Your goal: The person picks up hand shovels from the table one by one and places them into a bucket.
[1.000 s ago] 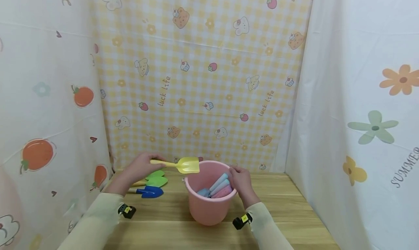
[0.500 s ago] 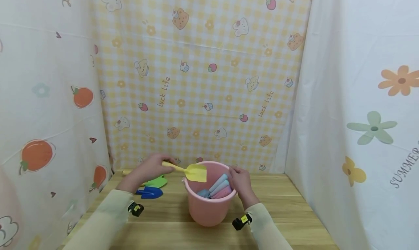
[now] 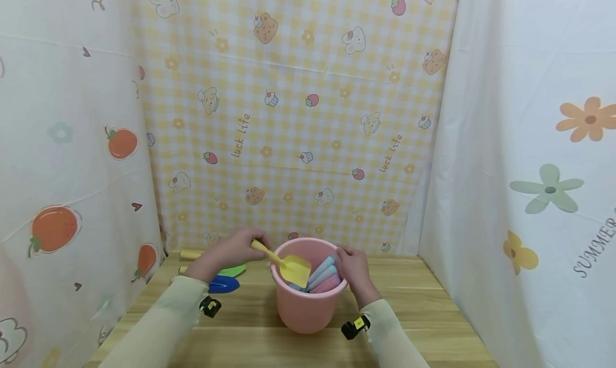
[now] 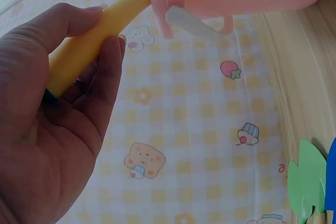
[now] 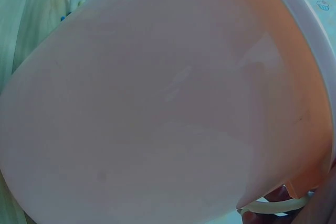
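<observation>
My left hand (image 3: 243, 248) grips the yellow handle of a toy shovel (image 3: 294, 270), whose blade tilts down inside the mouth of a pink bucket (image 3: 308, 312). In the left wrist view, thumb and fingers wrap the yellow handle (image 4: 86, 43) beside the bucket's rim (image 4: 159, 3). My right hand (image 3: 354, 269) holds the bucket's right rim; in the right wrist view its fingers show only at the lower right corner, by the white bucket handle (image 5: 273, 206). Inside the bucket lie pale blue handles (image 3: 323, 271) and a pink piece (image 3: 327, 283).
On the wooden table (image 3: 250, 341), left of the bucket, lie a blue shovel (image 3: 224, 284) and green shovels (image 4: 310, 177), partly hidden by my left arm. A yellow checked cloth (image 3: 289, 132) hangs behind; white printed cloths (image 3: 481, 143) hang at both sides.
My left hand has moved right with the yellow shovel, and its blade has tipped down from above the rim into the bucket. The right hand stays at the rim.
</observation>
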Demonstrator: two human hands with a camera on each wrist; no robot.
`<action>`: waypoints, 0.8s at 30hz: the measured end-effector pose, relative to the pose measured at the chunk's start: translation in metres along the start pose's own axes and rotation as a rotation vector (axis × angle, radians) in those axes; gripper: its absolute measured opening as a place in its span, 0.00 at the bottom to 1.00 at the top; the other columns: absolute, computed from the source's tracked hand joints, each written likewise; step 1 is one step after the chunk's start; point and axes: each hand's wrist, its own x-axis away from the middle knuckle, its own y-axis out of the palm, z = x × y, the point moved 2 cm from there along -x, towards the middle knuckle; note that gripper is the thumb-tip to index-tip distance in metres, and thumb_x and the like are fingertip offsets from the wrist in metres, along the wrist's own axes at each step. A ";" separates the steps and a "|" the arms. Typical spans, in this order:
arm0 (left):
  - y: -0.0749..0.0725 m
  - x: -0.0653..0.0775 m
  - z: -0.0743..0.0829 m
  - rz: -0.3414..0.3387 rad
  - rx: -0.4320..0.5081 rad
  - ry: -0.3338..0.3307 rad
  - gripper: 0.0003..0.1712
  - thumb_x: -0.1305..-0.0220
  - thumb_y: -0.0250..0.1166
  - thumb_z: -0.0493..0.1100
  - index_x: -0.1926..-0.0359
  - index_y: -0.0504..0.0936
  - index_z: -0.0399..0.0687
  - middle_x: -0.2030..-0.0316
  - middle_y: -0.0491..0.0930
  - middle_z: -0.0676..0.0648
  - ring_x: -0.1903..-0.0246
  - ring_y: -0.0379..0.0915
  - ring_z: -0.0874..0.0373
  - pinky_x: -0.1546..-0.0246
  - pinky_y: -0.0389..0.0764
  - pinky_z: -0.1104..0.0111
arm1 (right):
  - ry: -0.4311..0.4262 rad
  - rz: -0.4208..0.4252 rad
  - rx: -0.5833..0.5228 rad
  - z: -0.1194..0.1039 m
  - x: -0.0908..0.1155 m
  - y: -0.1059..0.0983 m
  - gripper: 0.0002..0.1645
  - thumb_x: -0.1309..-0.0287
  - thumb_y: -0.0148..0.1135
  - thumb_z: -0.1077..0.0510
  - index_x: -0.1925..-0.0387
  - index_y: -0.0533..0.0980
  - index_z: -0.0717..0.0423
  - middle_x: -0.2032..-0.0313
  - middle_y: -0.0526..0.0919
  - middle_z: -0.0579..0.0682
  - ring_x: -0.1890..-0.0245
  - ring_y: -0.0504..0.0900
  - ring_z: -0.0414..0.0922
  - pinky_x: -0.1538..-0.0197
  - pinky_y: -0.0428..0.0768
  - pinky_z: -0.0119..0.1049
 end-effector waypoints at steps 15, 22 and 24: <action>0.015 -0.010 0.013 -0.040 0.051 -0.019 0.06 0.28 0.76 0.39 0.53 0.87 0.50 0.62 0.86 0.54 0.64 0.81 0.55 0.60 0.85 0.59 | -0.003 -0.007 0.011 0.002 -0.001 0.001 0.20 0.19 0.61 0.53 0.39 0.88 0.61 0.39 0.88 0.62 0.36 0.84 0.59 0.36 0.86 0.55; 0.024 -0.017 0.015 -0.070 0.021 -0.002 0.11 0.26 0.73 0.39 0.47 0.85 0.55 0.58 0.85 0.53 0.62 0.82 0.57 0.60 0.87 0.61 | 0.001 -0.004 0.008 0.002 -0.001 0.000 0.21 0.19 0.61 0.54 0.38 0.87 0.62 0.39 0.88 0.62 0.36 0.84 0.60 0.36 0.86 0.56; 0.027 -0.019 0.015 -0.080 0.025 -0.011 0.13 0.25 0.72 0.39 0.44 0.85 0.55 0.60 0.84 0.52 0.63 0.82 0.56 0.61 0.87 0.61 | 0.007 -0.004 0.008 0.002 -0.001 0.000 0.21 0.19 0.61 0.53 0.38 0.87 0.61 0.39 0.88 0.62 0.36 0.84 0.60 0.35 0.86 0.56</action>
